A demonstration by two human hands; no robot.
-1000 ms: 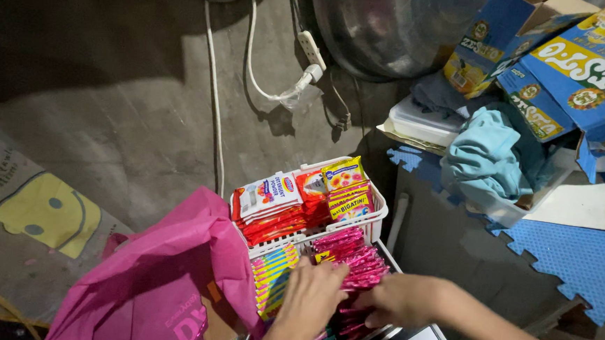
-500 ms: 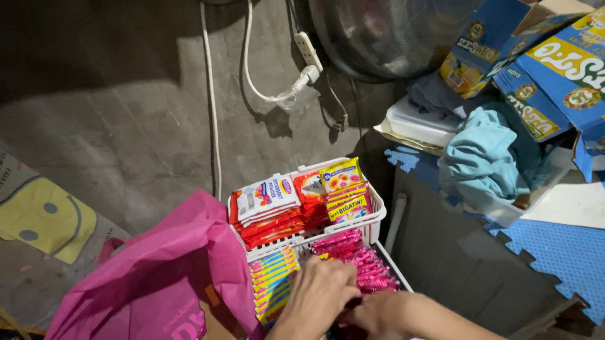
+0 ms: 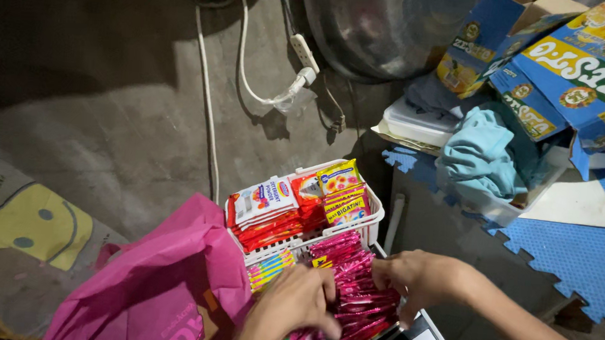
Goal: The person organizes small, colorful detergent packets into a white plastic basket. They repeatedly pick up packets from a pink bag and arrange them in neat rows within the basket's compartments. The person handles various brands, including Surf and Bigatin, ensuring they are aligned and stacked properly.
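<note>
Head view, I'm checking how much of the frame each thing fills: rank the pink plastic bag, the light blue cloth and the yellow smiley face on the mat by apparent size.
1. pink plastic bag, clearly largest, though it lies nearest the camera.
2. and 3. light blue cloth and yellow smiley face: these look alike in size, so no ranking between them.

1 head-worn view, looking steeply down, close above both hands, floor beyond

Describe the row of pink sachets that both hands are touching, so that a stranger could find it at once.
Find the white basket on the grey floor, beside the big pink bag. The pink sachets stand packed in its nearer part, between the left hand and the right hand. Only they are shiny magenta; the packets behind are red, white and yellow.
</note>
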